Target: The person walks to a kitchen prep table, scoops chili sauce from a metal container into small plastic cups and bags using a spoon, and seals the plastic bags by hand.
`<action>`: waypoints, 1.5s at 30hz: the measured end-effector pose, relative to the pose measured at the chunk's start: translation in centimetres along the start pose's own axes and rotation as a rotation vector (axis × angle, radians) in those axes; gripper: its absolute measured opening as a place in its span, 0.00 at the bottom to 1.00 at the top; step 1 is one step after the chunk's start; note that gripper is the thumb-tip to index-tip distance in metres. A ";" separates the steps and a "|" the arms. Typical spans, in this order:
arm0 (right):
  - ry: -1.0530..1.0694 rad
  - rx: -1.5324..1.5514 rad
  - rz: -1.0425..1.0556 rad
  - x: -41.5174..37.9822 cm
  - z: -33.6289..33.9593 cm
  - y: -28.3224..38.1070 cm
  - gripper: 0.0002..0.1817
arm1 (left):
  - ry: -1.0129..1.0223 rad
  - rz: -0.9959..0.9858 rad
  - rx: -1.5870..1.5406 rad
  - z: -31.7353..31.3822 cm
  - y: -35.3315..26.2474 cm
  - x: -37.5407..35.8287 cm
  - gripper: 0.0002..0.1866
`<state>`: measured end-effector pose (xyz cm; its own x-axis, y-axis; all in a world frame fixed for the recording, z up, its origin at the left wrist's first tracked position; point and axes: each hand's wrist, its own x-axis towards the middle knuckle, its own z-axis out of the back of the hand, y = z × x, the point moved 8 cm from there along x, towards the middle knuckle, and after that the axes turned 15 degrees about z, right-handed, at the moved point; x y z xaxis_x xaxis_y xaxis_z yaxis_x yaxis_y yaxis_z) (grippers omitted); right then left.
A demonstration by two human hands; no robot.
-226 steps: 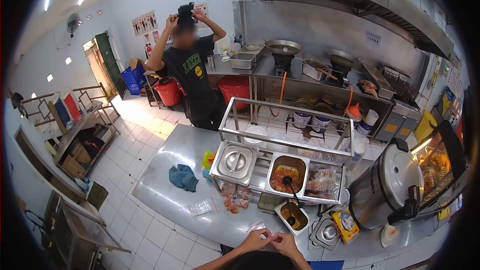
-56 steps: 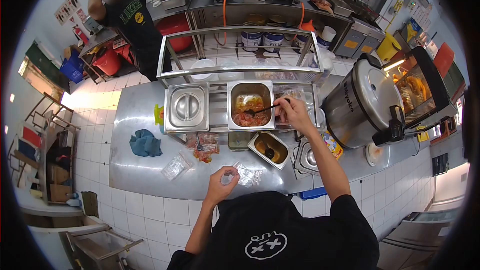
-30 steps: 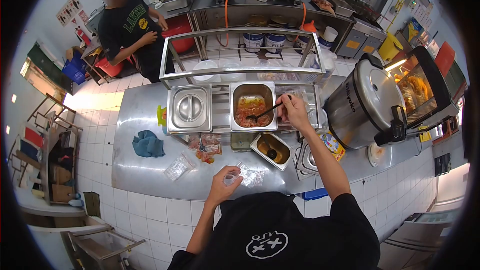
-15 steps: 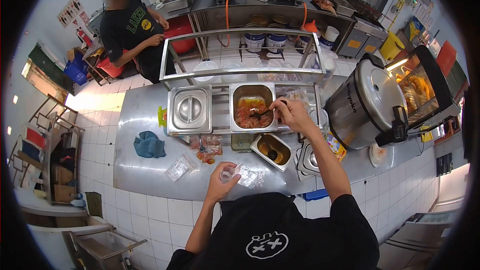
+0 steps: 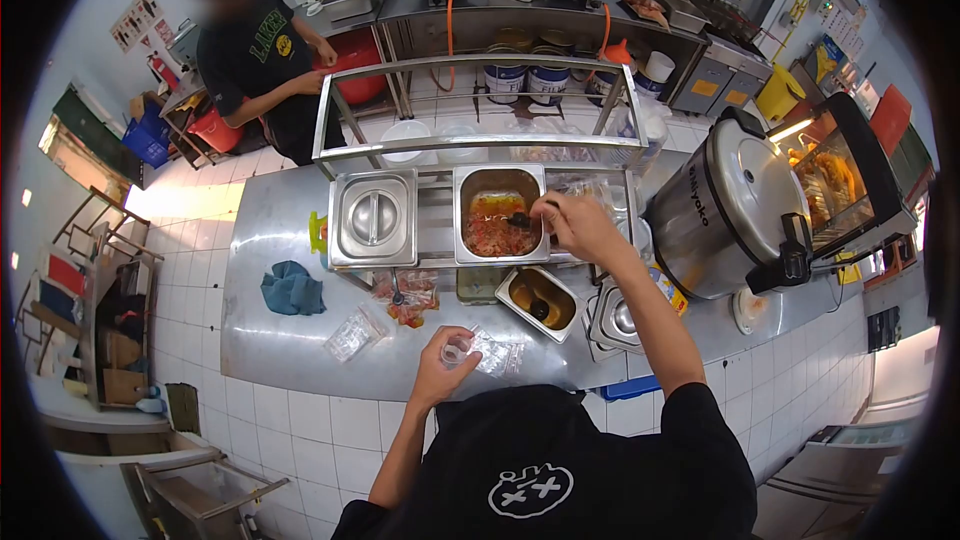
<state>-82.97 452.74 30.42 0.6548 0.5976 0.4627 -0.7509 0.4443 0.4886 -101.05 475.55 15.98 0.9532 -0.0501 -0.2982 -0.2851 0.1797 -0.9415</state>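
Note:
My right hand (image 5: 580,228) grips the handle of a black spoon (image 5: 518,220), whose bowl rests in a red, chopped, oily relish (image 5: 492,232). That relish lies in a deep steel pan (image 5: 462,177) set in the metal rack. My left hand (image 5: 438,372) holds a small clear plastic cup (image 5: 457,350) low over the table's near edge. Touching or close beside the cup are clear plastic bags (image 5: 500,356). A tilted steel pan (image 5: 563,328) with brownish liquid and a dark ladle in it stands between the rack and my left hand.
A lidded steel pan (image 5: 374,212) sits left of the open one, under the rack's upper frame (image 5: 480,147). A blue cloth (image 5: 292,288) and a clear packet (image 5: 354,333) lie leftward. A large cooker (image 5: 722,205) stands at right. Another person (image 5: 262,65) stands across the table.
The spoon has shifted slightly in the relish, toward the pan's upper right, with my right hand a little higher. My left hand still holds the cup. The view has moved slightly.

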 end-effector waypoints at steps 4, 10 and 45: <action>0.005 -0.092 -0.011 0.0 -1.3 -2.1 0.14 | 0.012 0.016 0.017 -0.2 0.6 0.0 0.18; -0.275 0.318 -0.392 -3.4 -3.4 -7.0 0.24 | 0.014 0.013 0.004 -0.3 0.9 -0.1 0.17; -0.355 0.782 -0.320 -5.2 -5.5 -7.4 0.22 | 0.009 0.016 0.016 -0.2 0.4 -0.6 0.17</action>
<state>-81.28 449.97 20.33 0.9065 0.2263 0.3564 -0.3417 -0.1023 0.9342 -101.78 475.46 15.73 0.9476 -0.0556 -0.3145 -0.2985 0.1961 -0.9340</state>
